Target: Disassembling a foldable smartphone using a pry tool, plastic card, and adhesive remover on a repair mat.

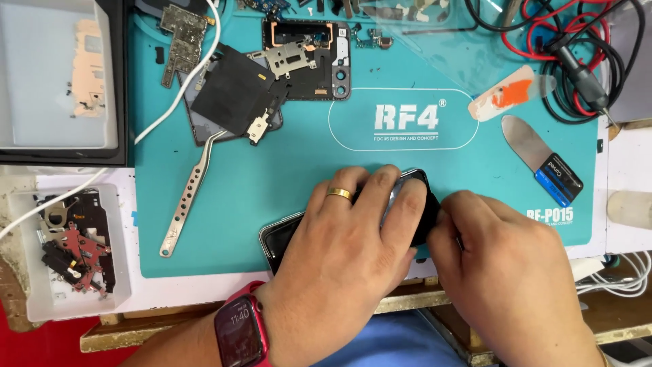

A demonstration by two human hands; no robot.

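Dark phone (285,238) lies tilted on the teal mat's (272,183) near edge.

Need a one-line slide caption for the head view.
Both hands, left and right, grip a black smartphone on a teal repair mat, tweezers alongside.

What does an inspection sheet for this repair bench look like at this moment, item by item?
Surface: teal work mat on a white bench.
Job's things: dark phone lying flat on the mat's near edge, mostly covered.
Clutter: metal tweezers, phone frame with shield plates, flat pry tool with blue handle, parts tray.
Hands: left hand presses over the phone; right hand grips its right end.
Cables: white cable at left; red and black leads top right.
Surroundings: boxed tray top left.
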